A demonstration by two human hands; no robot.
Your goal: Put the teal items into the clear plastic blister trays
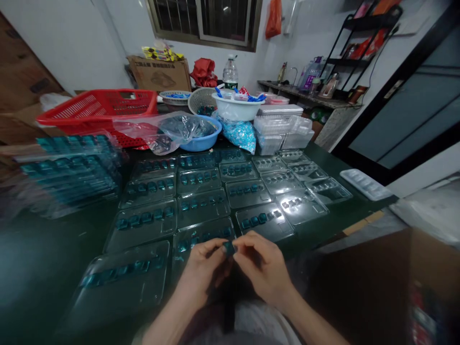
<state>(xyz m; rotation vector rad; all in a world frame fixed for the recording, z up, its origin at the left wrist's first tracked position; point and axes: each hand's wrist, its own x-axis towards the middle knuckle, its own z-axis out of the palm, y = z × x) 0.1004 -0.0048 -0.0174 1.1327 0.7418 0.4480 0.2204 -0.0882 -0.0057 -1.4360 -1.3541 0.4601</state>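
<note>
Just above the table's near edge, my left hand (201,270) pinches a small dark teal block-like piece (228,247) between thumb and fingers. My right hand (268,268) meets it from the other side, thumb and forefinger closed at the piece's right end. What the piece is exactly cannot be made out. Beyond my hands lie rows of clear plastic trays (280,235), many with similar teal pieces (254,221) in a line of small hollows. The tray just ahead of my right hand has teal in its left hollows and clear ones at right. My left hand partly covers another tray (179,258).
Stacked trays with teal pieces (72,167) stand at left. Along the back are a red basket (97,103), a blue basin (203,139), a white basin (237,109), a blue patterned bag (240,135) and clear boxes (280,125). A cardboard box (373,268) sits at right.
</note>
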